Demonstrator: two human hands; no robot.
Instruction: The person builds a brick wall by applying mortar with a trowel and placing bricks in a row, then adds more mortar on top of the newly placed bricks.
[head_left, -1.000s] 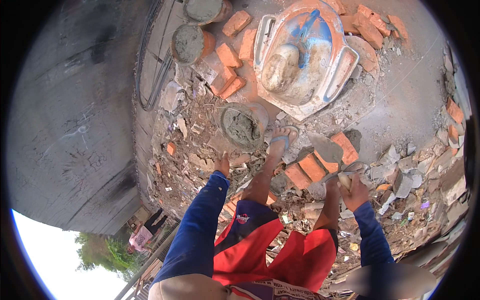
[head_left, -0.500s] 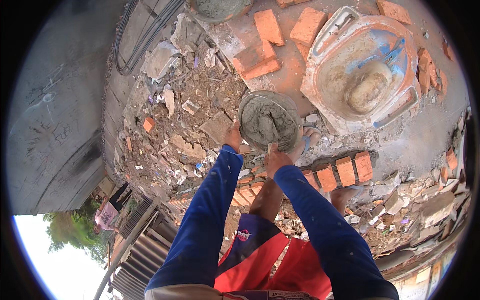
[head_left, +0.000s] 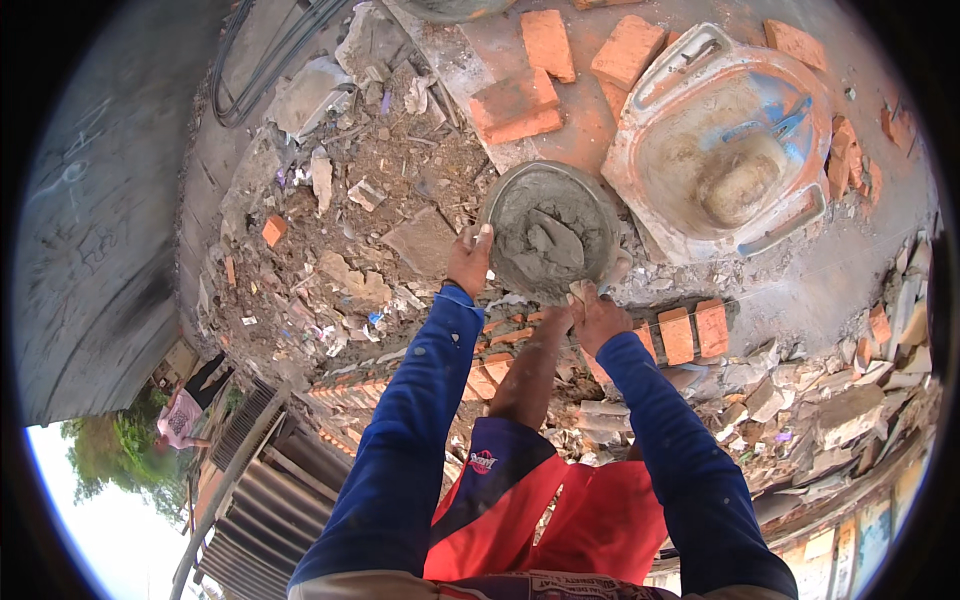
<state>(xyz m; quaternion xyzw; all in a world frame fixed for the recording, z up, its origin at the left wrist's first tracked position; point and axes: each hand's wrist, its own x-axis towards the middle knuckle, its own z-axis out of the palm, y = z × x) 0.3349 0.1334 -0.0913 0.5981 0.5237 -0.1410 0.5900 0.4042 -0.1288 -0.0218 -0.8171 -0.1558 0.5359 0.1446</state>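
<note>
A round grey bucket of wet mortar is in front of me, above my leg. A leaf-shaped lump, perhaps a mortar-coated trowel blade, lies on the mortar. My left hand is closed on the bucket's left rim, thumb on top. My right hand is closed at the near right rim; its fingertips are pressed together there, and whether they also hold a handle is hidden. Right of that hand, upright orange bricks stand in a row set in mortar.
A large dirty basin with a pale rounded lump inside stands at the far right. Loose bricks lie beyond the bucket. Rubble covers the ground at left, with more broken pieces at right. Another person is at the far lower left.
The bucket has shifted slightly right and away from me, with my left hand still on its rim. My right hand has moved right and nearer. The lump in the mortar shows more broadly now.
</note>
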